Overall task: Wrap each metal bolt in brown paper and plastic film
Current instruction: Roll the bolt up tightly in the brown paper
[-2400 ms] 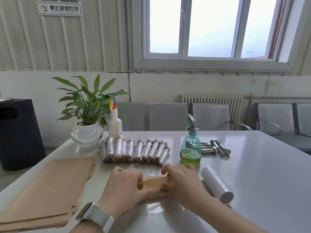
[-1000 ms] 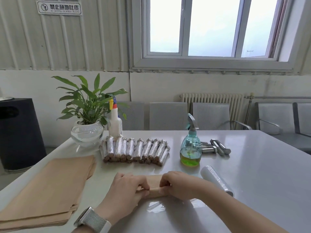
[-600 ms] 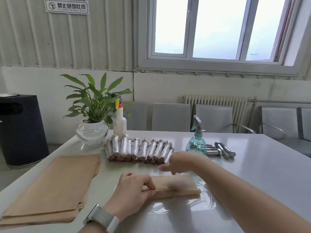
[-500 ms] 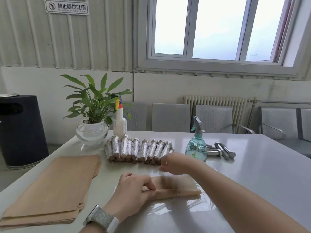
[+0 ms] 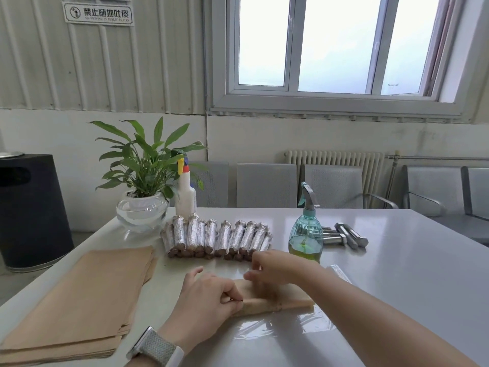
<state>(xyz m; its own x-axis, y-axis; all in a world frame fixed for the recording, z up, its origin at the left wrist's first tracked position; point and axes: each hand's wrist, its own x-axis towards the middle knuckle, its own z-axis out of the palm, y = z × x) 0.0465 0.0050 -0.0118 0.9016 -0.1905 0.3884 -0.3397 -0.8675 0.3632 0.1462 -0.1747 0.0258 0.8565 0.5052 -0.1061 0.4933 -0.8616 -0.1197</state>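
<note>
A: Where are your hands?

B: Your left hand (image 5: 209, 292) rests on the left end of the paper-wrapped bolt (image 5: 275, 300); its fingers are curled and pinch the brown paper there; a watch (image 5: 156, 349) sits on that wrist. Your right hand (image 5: 272, 266) hovers over the far edge of the bundle with the fingertips drawn together; it is blurred, so you cannot tell whether it pinches the film.

A: And the bundle itself?

B: It lies flat on the white table (image 5: 397, 287), on a sheet of clear plastic film (image 5: 285, 327) spread in front of you; the film roll (image 5: 340, 271) lies just behind your right forearm.

A: What else is on the table?

B: A row of finished wrapped bolts (image 5: 217, 237) lies beyond your hands; bare metal bolts (image 5: 344, 235) lie behind the green spray bottle (image 5: 305, 231); a stack of brown paper sheets (image 5: 79, 300) lies to your left; a potted plant (image 5: 143, 181) and a white spray bottle (image 5: 186, 193) stand at the far left.
</note>
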